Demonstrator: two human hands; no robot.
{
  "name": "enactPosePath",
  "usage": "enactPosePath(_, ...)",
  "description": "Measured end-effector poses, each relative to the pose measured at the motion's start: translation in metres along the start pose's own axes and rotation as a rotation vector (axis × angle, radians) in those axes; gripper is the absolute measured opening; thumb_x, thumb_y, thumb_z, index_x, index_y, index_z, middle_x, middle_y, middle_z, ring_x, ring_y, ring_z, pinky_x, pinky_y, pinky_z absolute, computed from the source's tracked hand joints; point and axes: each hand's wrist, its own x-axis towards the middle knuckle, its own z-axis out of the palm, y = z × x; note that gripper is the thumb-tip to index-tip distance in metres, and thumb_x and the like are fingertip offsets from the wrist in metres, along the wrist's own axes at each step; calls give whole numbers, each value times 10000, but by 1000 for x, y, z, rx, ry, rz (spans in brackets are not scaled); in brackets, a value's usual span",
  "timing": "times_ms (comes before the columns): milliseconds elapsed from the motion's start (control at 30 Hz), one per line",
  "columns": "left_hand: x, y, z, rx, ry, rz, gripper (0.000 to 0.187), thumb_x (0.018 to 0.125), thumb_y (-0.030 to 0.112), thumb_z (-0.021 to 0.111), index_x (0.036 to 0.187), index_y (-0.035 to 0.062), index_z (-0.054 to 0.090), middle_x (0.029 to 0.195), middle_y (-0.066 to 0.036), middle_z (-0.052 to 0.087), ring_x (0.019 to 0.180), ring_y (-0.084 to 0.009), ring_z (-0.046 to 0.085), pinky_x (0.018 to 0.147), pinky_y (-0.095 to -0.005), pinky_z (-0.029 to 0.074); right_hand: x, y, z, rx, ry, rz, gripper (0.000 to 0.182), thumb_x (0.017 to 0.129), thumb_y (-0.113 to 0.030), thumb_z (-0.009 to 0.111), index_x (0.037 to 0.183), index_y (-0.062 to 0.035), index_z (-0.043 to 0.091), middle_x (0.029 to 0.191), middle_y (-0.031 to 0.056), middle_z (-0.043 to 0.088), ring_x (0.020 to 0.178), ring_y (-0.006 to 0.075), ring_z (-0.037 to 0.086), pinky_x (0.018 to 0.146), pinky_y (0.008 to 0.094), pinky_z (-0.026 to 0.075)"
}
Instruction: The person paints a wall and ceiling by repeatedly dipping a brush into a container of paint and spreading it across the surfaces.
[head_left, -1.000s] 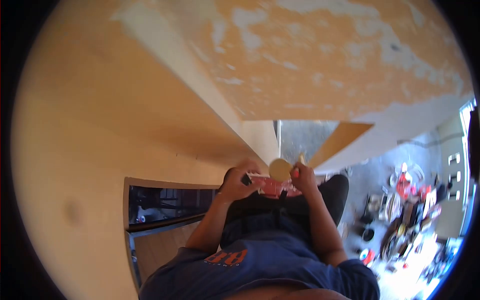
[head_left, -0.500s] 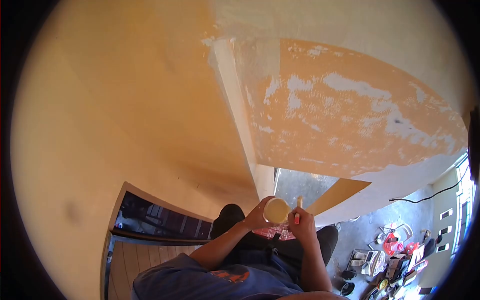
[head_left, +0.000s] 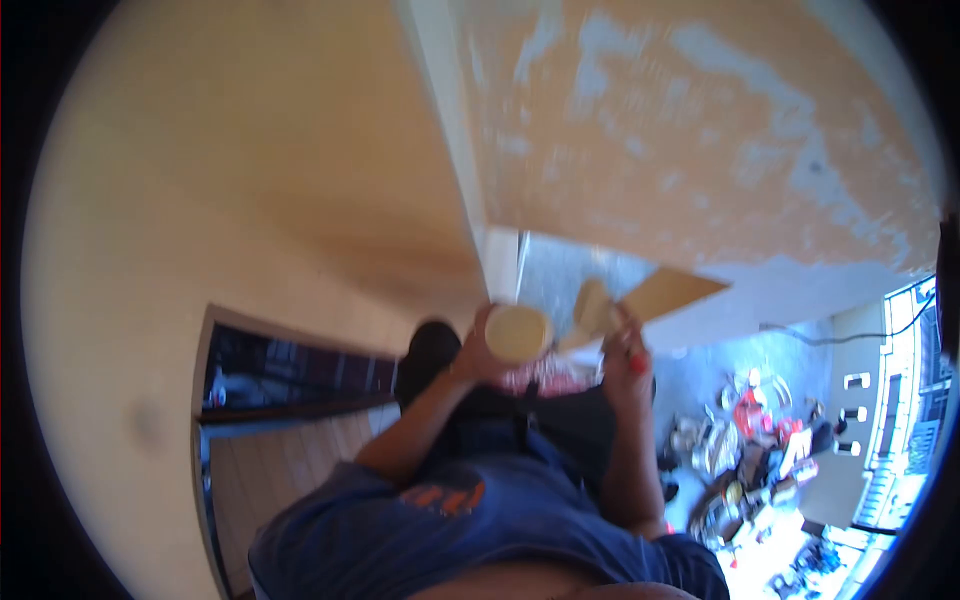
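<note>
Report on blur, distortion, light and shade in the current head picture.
Head view: blur softens the right hand, its pale tool and the patchy surface; head view: wide-lens distortion, with a black border curving round the image; head view: strong glare washes out the floor at lower right; head view: the opening at left is in deep shade, its contents hard to make out.

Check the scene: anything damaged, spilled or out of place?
The wall ahead looks patchy: irregular pale blotches break up its orange surface. Clutter crowds the floor at lower right. No spill shows around the round container in the left hand, though the picture is blurred.
</note>
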Motion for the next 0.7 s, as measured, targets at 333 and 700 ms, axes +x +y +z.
enactPosePath(333, 17, 34, -18, -66, 100, 105, 938, 527, 203, 887, 1268, 61, 329, 1198, -139, 489, 1099, -273, 533, 934, -352, 440, -23, -28, -41, 566, 220, -32, 659, 936, -477, 399, 1096, 149, 528, 875, 189, 642, 656, 193, 640, 556, 262, 504)
enactPosePath(700, 22, 51, -28, -8, -142, 48, 957, 496, 175, 898, 1274, 74, 349, 1230, -114, 468, 1130, -240, 503, 953, -341, 419, 9, -72, -61, 138, -387, -544, 301, 641, -137, 794, 893, -9, 690, 822, 157, 673, 740, 231, 679, 655, 280, 534)
